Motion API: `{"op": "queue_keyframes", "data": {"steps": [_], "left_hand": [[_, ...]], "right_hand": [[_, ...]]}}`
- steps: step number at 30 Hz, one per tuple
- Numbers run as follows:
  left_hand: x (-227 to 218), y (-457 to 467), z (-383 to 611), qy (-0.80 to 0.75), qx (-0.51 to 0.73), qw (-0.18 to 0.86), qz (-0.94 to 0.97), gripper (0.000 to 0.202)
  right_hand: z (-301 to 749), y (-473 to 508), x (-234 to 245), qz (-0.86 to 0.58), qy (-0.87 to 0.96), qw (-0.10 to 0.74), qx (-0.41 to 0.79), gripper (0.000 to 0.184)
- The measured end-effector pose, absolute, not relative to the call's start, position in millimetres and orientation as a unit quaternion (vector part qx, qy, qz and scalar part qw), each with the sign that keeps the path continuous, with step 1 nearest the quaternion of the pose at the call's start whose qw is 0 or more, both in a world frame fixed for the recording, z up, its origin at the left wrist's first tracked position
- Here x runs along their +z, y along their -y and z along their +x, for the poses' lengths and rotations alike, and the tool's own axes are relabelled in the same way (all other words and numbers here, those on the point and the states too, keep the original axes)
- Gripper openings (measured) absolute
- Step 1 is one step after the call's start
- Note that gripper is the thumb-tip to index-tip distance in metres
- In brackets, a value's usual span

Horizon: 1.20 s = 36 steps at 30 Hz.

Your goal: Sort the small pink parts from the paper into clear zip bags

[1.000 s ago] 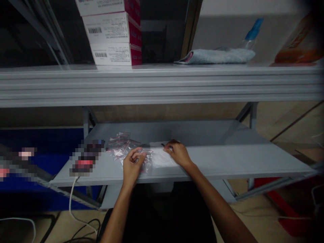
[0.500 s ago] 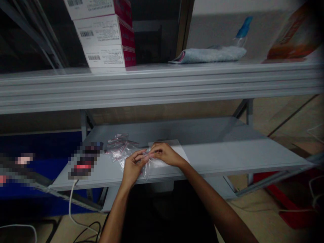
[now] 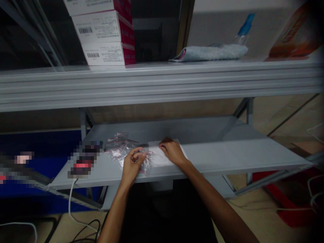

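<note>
Holding what, the left hand [image 3: 133, 164]?

A small clear plastic zip bag with a pink strip [image 3: 146, 161]. The thumb and fingers are closed on its upper edge. The bag hangs down onto the front part of the lower grey metal shelf [image 3: 227, 148], close to its front edge.

And the right hand [image 3: 174, 152]?

It lies on a white sheet of paper [image 3: 162, 158] that rests flat on the lower shelf, just beside the bag. The fingers are bent, with their tips down on the sheet. Whether they pinch anything under them I cannot tell. The two hands are near each other but apart.

What else lies on that shelf?

A loose pile of clear zip bags with red strips [image 3: 118, 145] sits on its left part. It reaches the held bag, though I cannot tell if they touch. Nearer the shelf's left end is a dark and red object blurred into squares [image 3: 84, 159]. Beside it a white cable [image 3: 71, 199] drops past the front edge to the floor.

Above it?

An upper grey metal shelf [image 3: 162, 84]. Over the lower shelf's left part stands a stack of white and magenta cardboard boxes with barcode labels [image 3: 106, 33]. Over its middle lies a folded pale blue cloth [image 3: 210, 53], with a clear spray bottle with a blue top [image 3: 244, 32] behind it. An orange package [image 3: 291, 37] leans over the right end.

And below?

A red object [image 3: 273, 195] on the floor under the right end, too dark to make out.
</note>
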State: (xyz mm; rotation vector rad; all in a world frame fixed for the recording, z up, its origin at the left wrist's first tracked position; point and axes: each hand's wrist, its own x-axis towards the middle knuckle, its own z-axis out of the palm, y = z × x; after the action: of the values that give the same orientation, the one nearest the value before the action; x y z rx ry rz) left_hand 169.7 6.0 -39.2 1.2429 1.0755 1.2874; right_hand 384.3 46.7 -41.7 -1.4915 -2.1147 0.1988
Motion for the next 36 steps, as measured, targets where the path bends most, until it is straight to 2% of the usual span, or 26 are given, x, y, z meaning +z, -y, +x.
{"op": "queue_keyframes", "data": {"steps": [11, 15, 17, 20, 24, 26, 28, 31, 33, 36], "left_hand": [[-35, -4, 171, -0.456, 0.531, 0.492, 0.518, 0.041], [-37, -4, 170, -0.463, 0.518, 0.478, 0.537, 0.041], [-37, -5, 170, -0.46, 0.512, 0.469, 0.554, 0.041], [-36, -5, 171, -0.455, 0.505, 0.467, 0.566, 0.04], [-33, -3, 171, -0.458, 0.495, 0.479, 0.561, 0.041], [-33, -2, 171, -0.461, 0.496, 0.477, 0.56, 0.041], [-33, -2, 171, -0.465, 0.499, 0.471, 0.559, 0.041], [-33, -2, 172, -0.468, 0.505, 0.463, 0.559, 0.039], [-33, -3, 173, -0.466, 0.509, 0.46, 0.559, 0.038], [-32, -3, 173, -0.462, 0.513, 0.462, 0.557, 0.039]], "right_hand": [[388, -45, -46, -0.496, 0.8, 0.327, 0.085, 0.028], [382, -40, -41, -0.432, 0.739, 0.458, 0.24, 0.021], [373, -39, -35, -0.382, 0.697, 0.504, 0.337, 0.024], [359, -38, -25, -0.331, 0.678, 0.509, 0.413, 0.031], [350, -35, -18, -0.308, 0.684, 0.483, 0.452, 0.039], [354, -34, -18, -0.311, 0.68, 0.487, 0.451, 0.039], [365, -37, -21, -0.336, 0.669, 0.513, 0.42, 0.03], [386, -44, -27, -0.435, 0.65, 0.545, 0.302, 0.017], [398, -49, -32, -0.498, 0.661, 0.517, 0.218, 0.02], [404, -53, -40, -0.542, 0.707, 0.428, 0.153, 0.02]]}}
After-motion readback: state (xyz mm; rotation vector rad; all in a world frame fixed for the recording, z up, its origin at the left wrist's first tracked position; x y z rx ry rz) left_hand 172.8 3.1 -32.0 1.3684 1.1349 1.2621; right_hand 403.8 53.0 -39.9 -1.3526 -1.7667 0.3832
